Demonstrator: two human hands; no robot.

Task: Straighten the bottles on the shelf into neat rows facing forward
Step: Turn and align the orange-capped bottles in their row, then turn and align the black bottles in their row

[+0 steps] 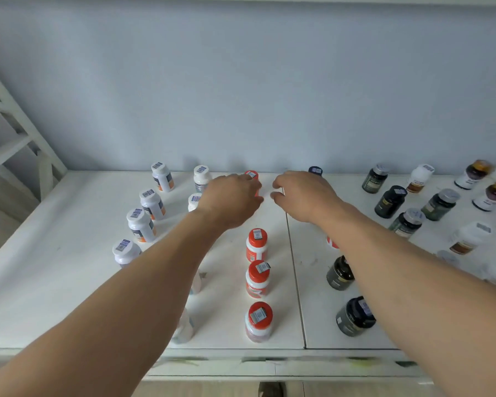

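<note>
On the white shelf [55, 267] bottles stand in columns running front to back. My left hand [232, 200] reaches to the back and grips a red-capped bottle [252, 174] near the wall. Three more red-capped bottles [257, 245] stand in a line in front of it. My right hand [301, 196] hovers just to the right with loosely curled fingers and holds nothing. A dark blue-capped bottle [315, 170] stands behind it. White bottles [152, 203] form columns on the left, some hidden under my left forearm. Dark bottles [354, 316] stand under and beside my right forearm.
At the right stand more dark bottles [390, 200], white bottles with brown labels [420, 177] and gold-capped bottles [474, 173]. A seam [294, 253] splits the shelf boards. A pale wall closes the back, and a white frame [15, 116] rises at the left.
</note>
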